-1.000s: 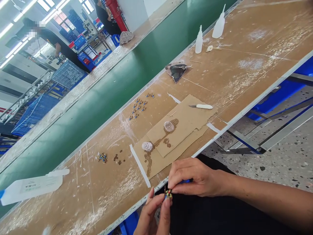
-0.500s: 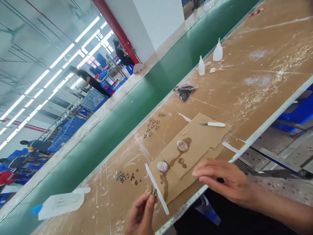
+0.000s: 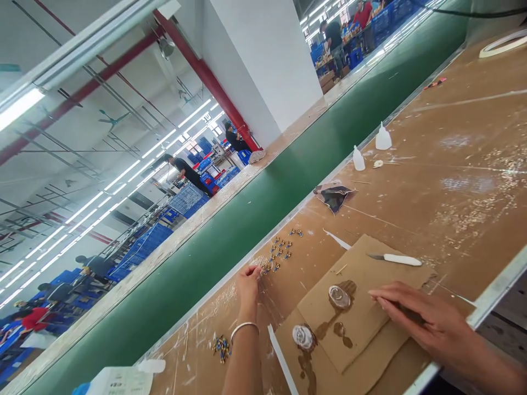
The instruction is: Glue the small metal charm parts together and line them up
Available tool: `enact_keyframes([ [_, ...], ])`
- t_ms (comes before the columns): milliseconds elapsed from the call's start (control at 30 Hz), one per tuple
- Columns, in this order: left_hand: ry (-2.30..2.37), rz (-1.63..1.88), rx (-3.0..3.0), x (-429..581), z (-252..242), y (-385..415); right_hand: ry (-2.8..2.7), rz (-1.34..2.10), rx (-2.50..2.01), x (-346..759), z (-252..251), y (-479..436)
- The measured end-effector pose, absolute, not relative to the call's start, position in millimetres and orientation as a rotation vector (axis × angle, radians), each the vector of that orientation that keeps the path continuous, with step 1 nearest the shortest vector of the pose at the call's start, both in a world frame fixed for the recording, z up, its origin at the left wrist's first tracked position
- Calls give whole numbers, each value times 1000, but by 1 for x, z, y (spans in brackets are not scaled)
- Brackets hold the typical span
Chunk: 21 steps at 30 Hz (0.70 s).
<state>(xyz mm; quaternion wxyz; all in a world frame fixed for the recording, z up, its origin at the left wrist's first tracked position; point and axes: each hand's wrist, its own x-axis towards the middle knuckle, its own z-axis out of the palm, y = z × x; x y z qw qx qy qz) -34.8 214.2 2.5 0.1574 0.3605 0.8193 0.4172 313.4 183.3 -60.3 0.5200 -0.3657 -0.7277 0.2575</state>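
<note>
A factory workshop fills my remote view: a long, flat green conveyor-like strip (image 3: 247,219) runs beside a brown-topped workbench (image 3: 395,203) smeared with white, while rows of white tube lights (image 3: 122,175) hang overhead and, beyond, I see a dark-clad worker (image 3: 191,174), blue plastic crates (image 3: 185,197) and a thick red pipe (image 3: 221,94) by a white pillar (image 3: 259,55).
</note>
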Motion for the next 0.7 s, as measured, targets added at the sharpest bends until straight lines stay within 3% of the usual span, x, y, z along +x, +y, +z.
enact_keyframes([
  [167, 2375, 956, 952, -41, -7, 231, -1789, 514, -837, 314, -59, 185],
  [367, 2388, 949, 984, -47, 7, 218, -1826, 440, -862, 316, -45, 184],
  [533, 2514, 1034, 1074, -54, 27, 145, -1827, 362, -858, 317, -41, 184],
  [700, 2651, 1093, 1152, -39, 15, 48, -1826, 412, -945, 318, -50, 180],
])
